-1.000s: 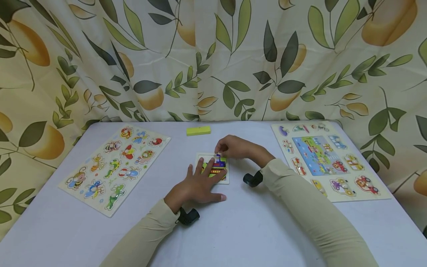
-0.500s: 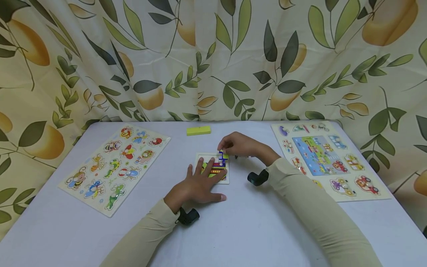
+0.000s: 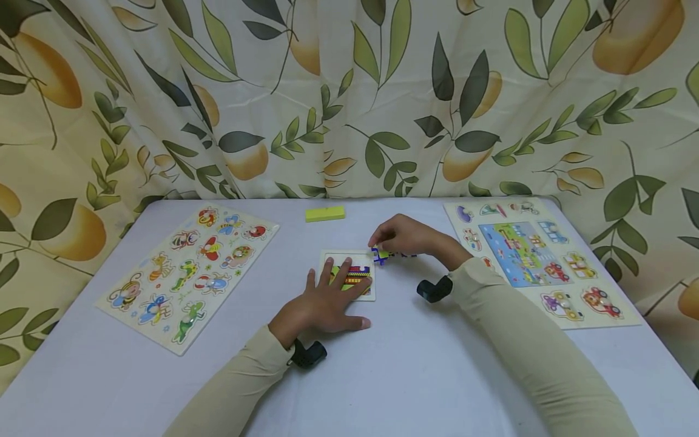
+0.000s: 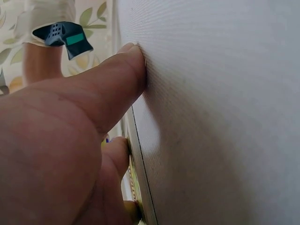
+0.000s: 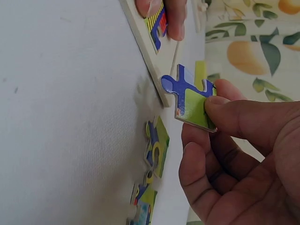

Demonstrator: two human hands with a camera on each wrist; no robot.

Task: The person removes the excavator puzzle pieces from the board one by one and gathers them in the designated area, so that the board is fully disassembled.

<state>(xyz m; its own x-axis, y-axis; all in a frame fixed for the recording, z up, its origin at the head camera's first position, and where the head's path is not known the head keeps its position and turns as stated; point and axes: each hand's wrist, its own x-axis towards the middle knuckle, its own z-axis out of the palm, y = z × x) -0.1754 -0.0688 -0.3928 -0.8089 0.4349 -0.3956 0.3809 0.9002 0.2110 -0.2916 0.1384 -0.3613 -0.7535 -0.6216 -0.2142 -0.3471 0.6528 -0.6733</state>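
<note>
My left hand [image 3: 324, 306] lies with its fingers spread over a small white jigsaw tray [image 3: 361, 257], thumb on the tablecloth. Between those fingers, striped yellow, red and blue printing shows in the tray; its upper part looks bare and white. Just right of the tray, my right hand [image 3: 408, 235] pinches a blue and green jigsaw piece [image 5: 194, 105] between thumb and fingers, raised off the cloth. In the right wrist view, two more loose pieces, a nearer one [image 5: 144, 206] and a farther one [image 5: 158, 146], lie on the table below the hand. The left palm hides part of the tray.
A board of insect pictures [image 3: 180, 267] lies at the left of the table. On the right is a vehicle picture board [image 3: 469, 212], partly behind the right sleeve. A yellow block [image 3: 324, 214] rests near the back edge, before a leaf-patterned curtain [image 3: 349, 97].
The right hand has lifted the blue and green piece out of the tray's upper right and carried it right, past the tray's edge. The left hand has stayed put.
</note>
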